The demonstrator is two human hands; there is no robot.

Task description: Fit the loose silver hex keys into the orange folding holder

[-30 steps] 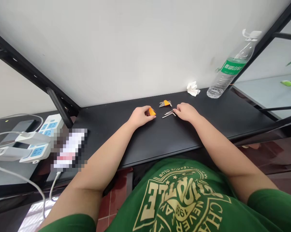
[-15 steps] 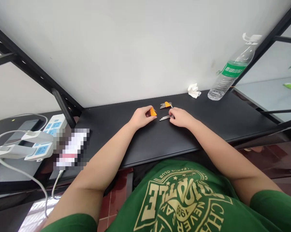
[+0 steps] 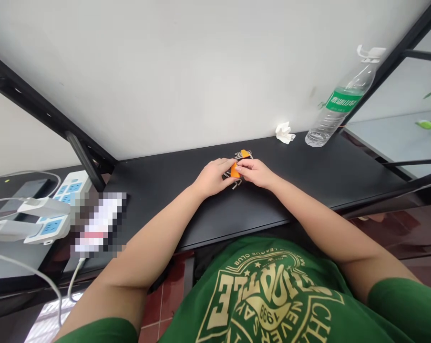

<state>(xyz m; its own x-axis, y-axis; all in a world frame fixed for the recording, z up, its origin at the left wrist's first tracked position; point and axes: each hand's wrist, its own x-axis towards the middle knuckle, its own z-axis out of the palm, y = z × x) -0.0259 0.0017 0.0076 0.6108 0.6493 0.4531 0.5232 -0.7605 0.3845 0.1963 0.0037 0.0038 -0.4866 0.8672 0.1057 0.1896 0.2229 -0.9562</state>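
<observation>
On the black shelf (image 3: 308, 181) my left hand (image 3: 211, 177) grips a small orange hex-key holder (image 3: 234, 170), fingers curled round it. My right hand (image 3: 256, 172) meets it from the right, fingertips pinching thin metal hex keys (image 3: 235, 183) at the holder; their ends stick out below the hands. Just behind the hands lies a second orange holder with keys (image 3: 243, 154), untouched.
A crumpled white tissue (image 3: 284, 133) and a tilted clear water bottle with a green label (image 3: 339, 107) stand at the back right. At the left are white power strips (image 3: 54, 216) with plugs and cables, and a black frame strut (image 3: 83, 157).
My right hand picked up the loose hex keys and slid left to meet my left hand at the orange holder. The keys no longer lie on the shelf.
</observation>
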